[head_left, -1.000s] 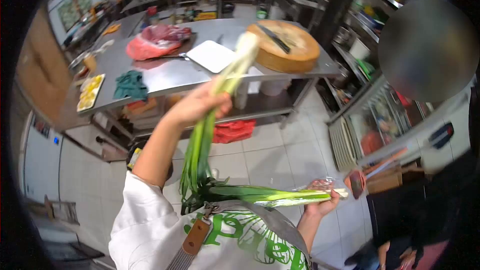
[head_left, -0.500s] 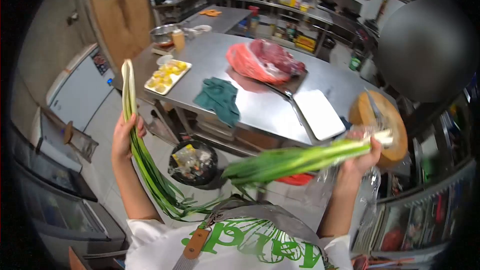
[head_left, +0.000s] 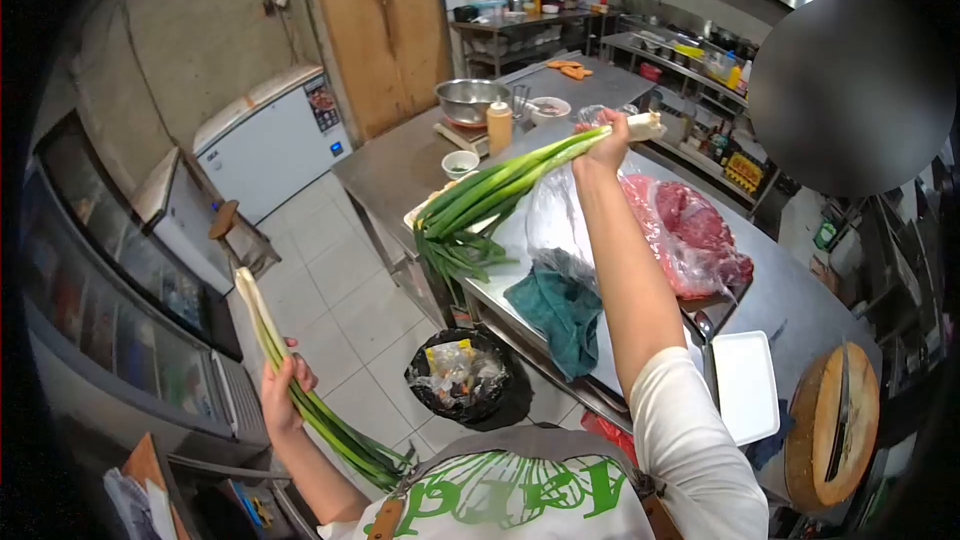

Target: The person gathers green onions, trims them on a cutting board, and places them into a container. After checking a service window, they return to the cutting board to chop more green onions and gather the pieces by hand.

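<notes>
Low on the left, my left hand (head_left: pixel 288 390) is closed around a thin bunch of leeks (head_left: pixel 262 325), white ends up and green leaves trailing towards my apron. My right hand (head_left: pixel 605 145) stretches out over the steel table (head_left: pixel 640 155), gripping a thicker bunch of leeks (head_left: pixel 510 175). The white ends of that bunch point right, and its leaves droop left over the table edge, partly covering a pale tray. A clear plastic bag (head_left: pixel 560 225) hangs below my right hand, beside the large piece of raw meat (head_left: pixel 695 235).
A green cloth (head_left: pixel 560 315) hangs over the table edge above a black-lined trash bin (head_left: pixel 460 375). To the right are a white tray (head_left: pixel 745 385) and a round chopping block (head_left: pixel 825 420) with a knife (head_left: pixel 842 410). A metal bowl (head_left: pixel 472 100) and sauce bottle (head_left: pixel 499 128) stand farther back.
My view has turned left. My right hand has swung the thicker leek bunch from near the chopping block to above the table's left part. My left hand, still holding leeks, sits lower.
</notes>
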A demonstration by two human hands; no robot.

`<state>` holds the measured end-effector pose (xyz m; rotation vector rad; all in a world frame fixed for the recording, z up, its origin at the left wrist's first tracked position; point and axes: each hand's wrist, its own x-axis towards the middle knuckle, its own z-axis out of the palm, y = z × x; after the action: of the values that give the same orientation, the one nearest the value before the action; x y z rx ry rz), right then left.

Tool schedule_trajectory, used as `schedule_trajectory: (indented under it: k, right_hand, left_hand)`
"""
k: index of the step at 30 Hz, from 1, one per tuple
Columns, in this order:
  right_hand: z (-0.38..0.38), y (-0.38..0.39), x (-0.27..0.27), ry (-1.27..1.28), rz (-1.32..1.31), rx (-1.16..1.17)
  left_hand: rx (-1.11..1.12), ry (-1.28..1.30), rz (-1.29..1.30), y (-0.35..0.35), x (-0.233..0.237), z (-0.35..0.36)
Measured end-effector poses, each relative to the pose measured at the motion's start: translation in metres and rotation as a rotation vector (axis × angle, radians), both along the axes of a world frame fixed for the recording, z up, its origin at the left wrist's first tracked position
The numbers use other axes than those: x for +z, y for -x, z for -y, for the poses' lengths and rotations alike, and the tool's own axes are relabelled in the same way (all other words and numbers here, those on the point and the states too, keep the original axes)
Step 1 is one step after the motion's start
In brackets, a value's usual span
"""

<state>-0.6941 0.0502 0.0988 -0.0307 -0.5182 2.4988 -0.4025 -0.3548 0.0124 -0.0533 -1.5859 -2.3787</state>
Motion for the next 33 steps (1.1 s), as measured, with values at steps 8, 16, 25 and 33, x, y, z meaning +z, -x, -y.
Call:
schedule_trajectory:
  k: [8, 16, 25, 33]
  right_hand:
    - [-0.006, -0.012, 0.001, 0.146, -0.163, 0.205]
    - [-0.118, -0.152, -0.16, -0.04, 0.07, -0.091]
    - [-0.132, -0.253, -0.206, 0.085, 0.196, -0.471]
    - [-0.124, -0.296, -0.217, 0.025, 0.471, -0.03]
  left_hand:
    - [-0.013, -0.068, 0.053, 0.026, -0.026, -0.03]
    - [-0.234, 0.158, 0.144, 0.095, -0.036, -0.13]
    - [-0.82, 0.79, 0.012, 0.095, -0.036, -0.236]
    - [-0.426, 1.342, -0.324, 0.13, -0.066, -0.295]
